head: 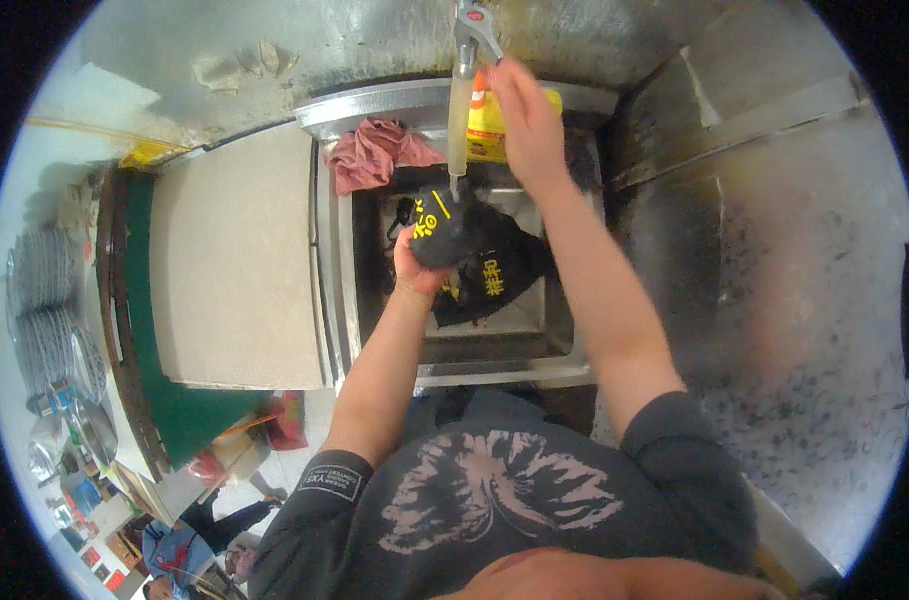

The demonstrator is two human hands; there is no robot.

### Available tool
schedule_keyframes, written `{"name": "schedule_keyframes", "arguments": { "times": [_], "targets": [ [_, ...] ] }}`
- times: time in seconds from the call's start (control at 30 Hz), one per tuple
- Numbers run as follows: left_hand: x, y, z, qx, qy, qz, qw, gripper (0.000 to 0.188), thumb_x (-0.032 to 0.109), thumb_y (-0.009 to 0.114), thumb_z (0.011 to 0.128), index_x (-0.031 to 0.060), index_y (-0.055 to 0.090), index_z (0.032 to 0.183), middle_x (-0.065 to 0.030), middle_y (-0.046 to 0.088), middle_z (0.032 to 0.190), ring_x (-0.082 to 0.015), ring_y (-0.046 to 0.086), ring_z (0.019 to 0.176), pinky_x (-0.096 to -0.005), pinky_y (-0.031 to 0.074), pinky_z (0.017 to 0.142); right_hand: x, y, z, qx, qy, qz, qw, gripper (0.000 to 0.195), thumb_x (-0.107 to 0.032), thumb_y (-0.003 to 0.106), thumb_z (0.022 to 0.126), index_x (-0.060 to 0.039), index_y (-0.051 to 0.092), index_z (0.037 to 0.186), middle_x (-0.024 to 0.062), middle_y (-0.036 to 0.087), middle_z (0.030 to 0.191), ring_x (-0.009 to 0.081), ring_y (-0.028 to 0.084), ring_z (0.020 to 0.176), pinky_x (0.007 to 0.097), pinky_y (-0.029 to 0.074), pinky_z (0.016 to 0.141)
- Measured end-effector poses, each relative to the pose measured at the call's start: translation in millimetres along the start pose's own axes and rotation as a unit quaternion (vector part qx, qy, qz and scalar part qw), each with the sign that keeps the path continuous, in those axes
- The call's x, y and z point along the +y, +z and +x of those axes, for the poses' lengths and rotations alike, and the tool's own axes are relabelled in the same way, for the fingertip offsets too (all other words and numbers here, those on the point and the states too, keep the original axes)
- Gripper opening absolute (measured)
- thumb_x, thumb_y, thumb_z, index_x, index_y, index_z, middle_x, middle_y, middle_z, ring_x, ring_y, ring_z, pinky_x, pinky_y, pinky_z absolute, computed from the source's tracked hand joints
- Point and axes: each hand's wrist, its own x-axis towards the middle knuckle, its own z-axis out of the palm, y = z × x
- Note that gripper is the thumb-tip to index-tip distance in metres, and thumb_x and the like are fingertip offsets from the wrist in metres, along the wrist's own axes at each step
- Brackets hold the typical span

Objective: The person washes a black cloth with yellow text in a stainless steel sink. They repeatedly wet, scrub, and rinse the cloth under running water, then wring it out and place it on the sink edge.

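Note:
My left hand (418,266) holds up a bunched part of a black cloth (435,225) with yellow writing, right below the outlet of the faucet spout (459,124). A thin stream of water seems to run onto the cloth. More black cloth (510,259), also printed in yellow, spreads below in the metal sink (462,369); whether it is one piece with the held part cannot be told. My right hand (529,124), slightly blurred, is raised beside the spout. Its fingertips are at the end of the faucet lever (483,30); their grip is unclear.
A pink rag (375,154) lies over the sink's back left rim. Behind the spout stands a yellow package (488,127). A pale board (237,262) adjoins the sink's left, with stacked plates (45,270) farther left. Metal panels (784,247) flank the right. Another person (176,551) is at lower left.

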Motion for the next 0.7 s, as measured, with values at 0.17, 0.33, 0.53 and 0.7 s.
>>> {"name": "schedule_keyframes", "arguments": {
  "times": [0.17,0.33,0.53,0.7],
  "targets": [
    [1.8,8.2,-0.2,0.003,-0.024,0.014,1.000,0.040,0.026,0.051,0.083,0.0024,0.062,0.114,-0.0145,0.066,0.115,-0.0316,0.062,0.106,-0.0470,0.046,0.099,109.7,-3.3,-117.4,-0.028,0.575,0.266,0.773,0.046,-0.041,0.056,0.095,-0.0037,0.058,0.121,0.0070,0.064,0.116,0.0227,0.056,0.112,0.0389,0.044,0.093],
    [23.5,-9.9,-1.9,0.182,-0.018,0.086,0.979,0.039,0.027,0.050,0.091,0.0033,0.057,0.121,-0.0154,0.061,0.124,-0.0323,0.057,0.115,-0.0503,0.040,0.104,125.8,-5.2,-139.9,-0.044,0.518,0.336,0.785,0.047,-0.034,0.064,0.091,-0.0016,0.056,0.124,0.0104,0.063,0.117,0.0239,0.057,0.112,0.0432,0.046,0.093],
    [17.5,-43.4,23.2,0.259,0.044,0.022,0.965,0.033,0.024,0.047,0.094,0.0056,0.055,0.121,-0.0132,0.059,0.123,-0.0311,0.055,0.115,-0.0486,0.039,0.103,63.5,38.9,-157.2,-0.286,0.154,-0.177,0.929,0.049,-0.040,0.073,0.076,0.0010,0.068,0.103,0.0229,0.046,0.136,0.0333,0.043,0.125,0.0435,0.036,0.105],
    [-28.8,-14.8,35.7,0.237,0.060,0.050,0.968,0.026,0.013,0.044,0.094,0.0041,0.054,0.116,-0.0142,0.057,0.122,-0.0301,0.055,0.113,-0.0475,0.040,0.102,101.8,56.5,-126.1,-0.137,0.293,-0.230,0.918,0.044,-0.036,0.071,0.074,0.0009,0.069,0.098,0.0207,0.055,0.112,0.0387,0.052,0.108,0.0440,0.045,0.095]
  ]
}}
